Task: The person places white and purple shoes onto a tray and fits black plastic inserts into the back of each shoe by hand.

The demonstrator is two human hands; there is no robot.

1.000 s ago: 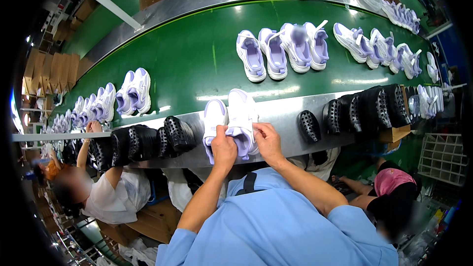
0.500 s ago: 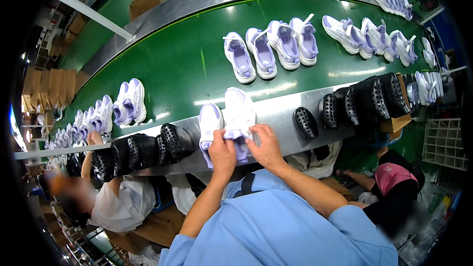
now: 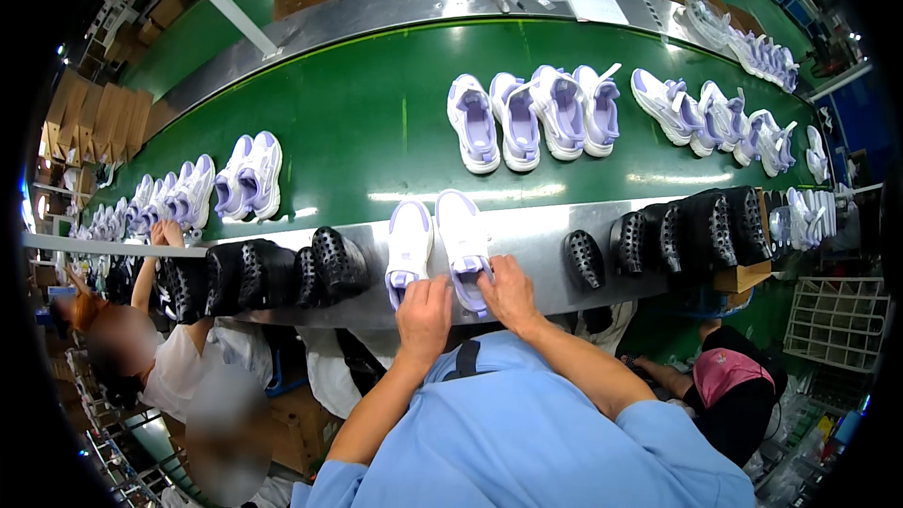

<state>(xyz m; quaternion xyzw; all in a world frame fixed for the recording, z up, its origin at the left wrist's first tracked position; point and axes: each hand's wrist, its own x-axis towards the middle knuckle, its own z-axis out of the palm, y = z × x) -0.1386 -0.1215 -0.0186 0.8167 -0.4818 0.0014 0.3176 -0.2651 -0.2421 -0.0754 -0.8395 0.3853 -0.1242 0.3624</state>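
Two white and lilac sneakers lie side by side on the metal ledge in front of me, toes pointing away. My left hand (image 3: 425, 318) is closed at the heel of the left sneaker (image 3: 410, 237), its fingertips against the collar. The heel of the right sneaker (image 3: 460, 226) is pinched by my right hand (image 3: 511, 293), with the thumb by the shoe opening. My fingers partly hide both heels.
Beyond the ledge, a green belt (image 3: 348, 122) carries more sneakers (image 3: 541, 118) in groups. Black studded shoe-shaped blocks (image 3: 324, 265) line the ledge on the left, and others (image 3: 691, 230) on the right. A co-worker's hand (image 3: 167, 233) reaches in at far left.
My left hand has shifted from the right sneaker to the left one's heel. The right sneaker has come down level beside the left, still in my right hand.
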